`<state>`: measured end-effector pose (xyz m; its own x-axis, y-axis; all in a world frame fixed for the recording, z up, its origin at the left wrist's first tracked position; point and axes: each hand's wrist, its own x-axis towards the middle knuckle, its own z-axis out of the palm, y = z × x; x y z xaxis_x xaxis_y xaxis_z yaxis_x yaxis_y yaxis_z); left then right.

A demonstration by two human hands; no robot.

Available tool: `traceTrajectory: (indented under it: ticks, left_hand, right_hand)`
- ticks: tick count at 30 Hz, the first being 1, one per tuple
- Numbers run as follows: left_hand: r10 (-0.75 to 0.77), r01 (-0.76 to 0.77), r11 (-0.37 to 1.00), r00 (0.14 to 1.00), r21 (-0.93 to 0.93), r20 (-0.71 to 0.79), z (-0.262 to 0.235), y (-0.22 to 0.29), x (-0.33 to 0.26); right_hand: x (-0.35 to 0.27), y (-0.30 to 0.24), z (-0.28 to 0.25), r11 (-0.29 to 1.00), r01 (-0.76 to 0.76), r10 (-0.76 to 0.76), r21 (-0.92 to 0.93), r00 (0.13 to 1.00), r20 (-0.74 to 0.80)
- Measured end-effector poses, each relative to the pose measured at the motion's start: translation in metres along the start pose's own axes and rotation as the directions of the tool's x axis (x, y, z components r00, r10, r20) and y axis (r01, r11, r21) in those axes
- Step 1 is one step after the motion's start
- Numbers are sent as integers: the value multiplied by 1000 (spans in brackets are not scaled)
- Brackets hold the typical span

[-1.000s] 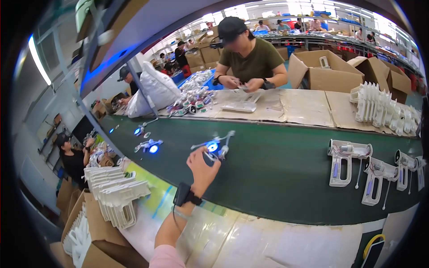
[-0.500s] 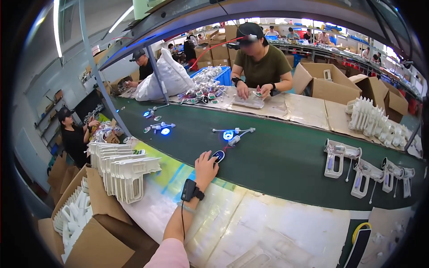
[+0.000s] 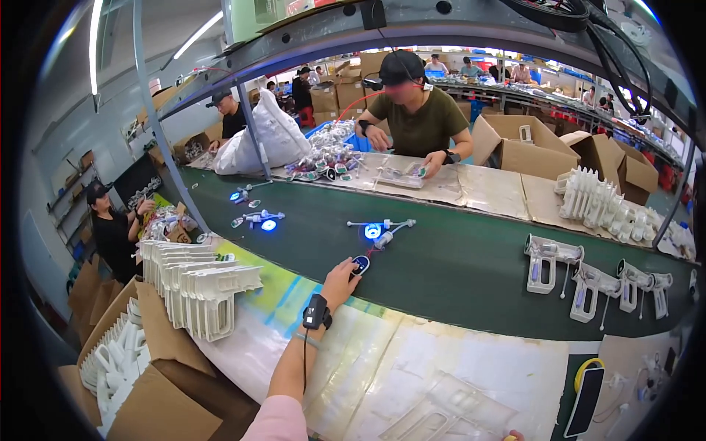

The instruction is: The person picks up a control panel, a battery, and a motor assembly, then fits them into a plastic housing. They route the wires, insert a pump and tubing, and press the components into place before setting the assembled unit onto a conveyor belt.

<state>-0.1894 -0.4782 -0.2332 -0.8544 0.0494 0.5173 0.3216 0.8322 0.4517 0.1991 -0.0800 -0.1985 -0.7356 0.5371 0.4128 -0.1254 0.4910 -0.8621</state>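
My left hand point(image 3: 340, 285) reaches over the green belt point(image 3: 316, 242), fingers closed around a small oval control panel point(image 3: 359, 265) with a dark face and white rim. A thin red wire leads from the panel toward a part with a glowing blue ring point(image 3: 373, 231) and white rods. Only fingertips of my right hand point(image 3: 513, 436) show at the lower edge, beside a translucent gun-shaped plastic shell point(image 3: 448, 408) lying on the worktop point(image 3: 353, 367); their grip is hidden.
White shell halves point(image 3: 198, 283) stand stacked at left, above a cardboard box point(image 3: 173, 367) of white parts. More lit parts point(image 3: 268, 225) lie on the belt, with assembled shells point(image 3: 551, 261) at right. A phone point(image 3: 585, 400) lies lower right. A co-worker point(image 3: 419, 110) works across the belt.
My left fingers have drawn together on the oval panel. The translucent shell shows more fully, and my right fingertips have come into view. The co-worker's hands have moved apart.
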Motion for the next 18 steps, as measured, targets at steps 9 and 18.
traceTrajectory:
  ticks: [9, 18]
  left_hand:
    - [-29, 36, 994, 998, -106, 60, -12, 9, 4]
    - [131, -118, 987, 982, 106, -134, -9, 16, 12]
  right_hand:
    - [1, 1, 4, 1000, -2, 2, 30, 1000, 12]
    - [-6, 1, 4, 997, -56, 57, 53, 998, -23]
